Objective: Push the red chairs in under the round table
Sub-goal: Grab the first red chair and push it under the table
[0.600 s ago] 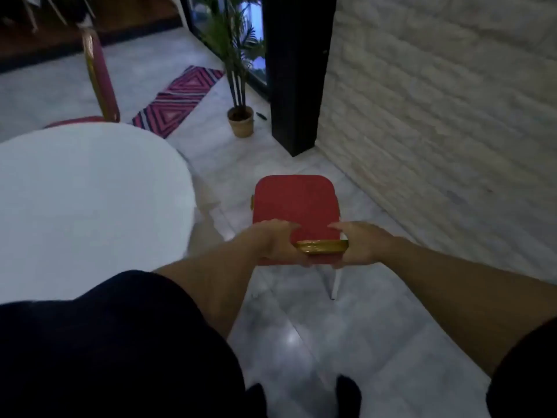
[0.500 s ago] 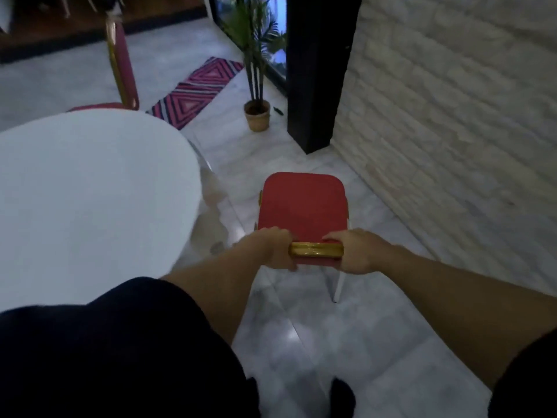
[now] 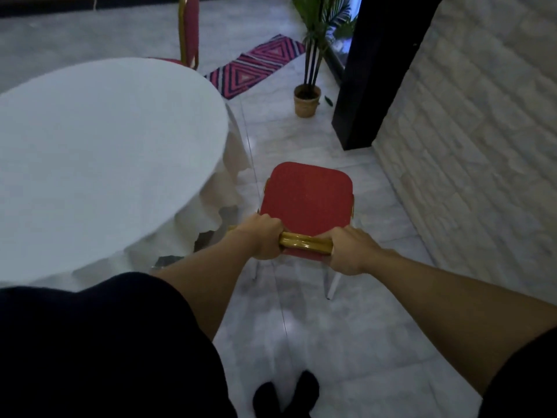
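Observation:
A red chair (image 3: 306, 200) with a gold frame and white legs stands on the marble floor, just right of the round table (image 3: 99, 152), which is draped in a white cloth. My left hand (image 3: 263, 236) and my right hand (image 3: 346, 251) both grip the gold top rail of the chair's back, one at each end. The seat points away from me, beside the table's edge and not under it. A second red chair (image 3: 188, 28) stands at the table's far side, its seat mostly hidden by the tabletop.
A potted palm (image 3: 307, 99) stands ahead by a black pillar (image 3: 373, 73). A stone wall (image 3: 470, 131) runs close along the right. A pink patterned rug (image 3: 256, 66) lies beyond the table. My feet (image 3: 286, 393) are on the grey floor behind the chair.
The chair has swung slightly in my grip, its seat now nearer the table's hanging cloth. My view has shifted left, so the table, plant and far chair appear further right.

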Demonstrator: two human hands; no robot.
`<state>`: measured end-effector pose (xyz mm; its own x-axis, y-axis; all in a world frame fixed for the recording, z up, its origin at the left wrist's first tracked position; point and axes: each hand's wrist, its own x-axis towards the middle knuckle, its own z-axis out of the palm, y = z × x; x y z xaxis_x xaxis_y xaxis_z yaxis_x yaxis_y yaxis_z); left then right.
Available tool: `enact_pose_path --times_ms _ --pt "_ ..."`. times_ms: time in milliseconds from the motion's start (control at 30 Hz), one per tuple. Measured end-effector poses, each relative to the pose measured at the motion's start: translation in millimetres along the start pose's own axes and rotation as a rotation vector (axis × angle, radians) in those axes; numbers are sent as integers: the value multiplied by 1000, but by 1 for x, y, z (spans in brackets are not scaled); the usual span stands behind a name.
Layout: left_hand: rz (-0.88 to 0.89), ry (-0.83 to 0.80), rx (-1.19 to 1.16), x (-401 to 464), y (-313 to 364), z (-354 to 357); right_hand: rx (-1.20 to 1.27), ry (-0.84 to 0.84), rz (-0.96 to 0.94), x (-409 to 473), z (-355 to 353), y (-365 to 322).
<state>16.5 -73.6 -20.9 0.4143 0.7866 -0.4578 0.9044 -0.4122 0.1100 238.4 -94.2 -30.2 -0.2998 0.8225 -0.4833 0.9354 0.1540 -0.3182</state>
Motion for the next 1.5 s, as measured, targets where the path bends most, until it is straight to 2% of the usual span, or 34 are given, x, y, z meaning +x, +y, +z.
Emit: enact_pose_path --times_ms 300,433,800,1033,1133,1300,1500 --pt "-96 18 -180 -45 39 30 -81 -57 -110 -23 9 14" --pt "-218 52 -243 -57 63 45 -134 -99 -189 -28 8 26" --pt "-538 127 -381 -86 191 78 -364 -246 -525 -61 -9 80" --pt "-709 162 -437 -92 253 95 -479 -285 -668 -77 -24 93" --pt "-734 149 -502 -97 255 95 -508 -288 -699 -73 -26 86" --pt "-679 201 -795 -102 242 91 -557 -318 -749 -55 -38 68" --pt "-680 195 -812 -90 197 85 -558 -300 -775 -15 -43 43"
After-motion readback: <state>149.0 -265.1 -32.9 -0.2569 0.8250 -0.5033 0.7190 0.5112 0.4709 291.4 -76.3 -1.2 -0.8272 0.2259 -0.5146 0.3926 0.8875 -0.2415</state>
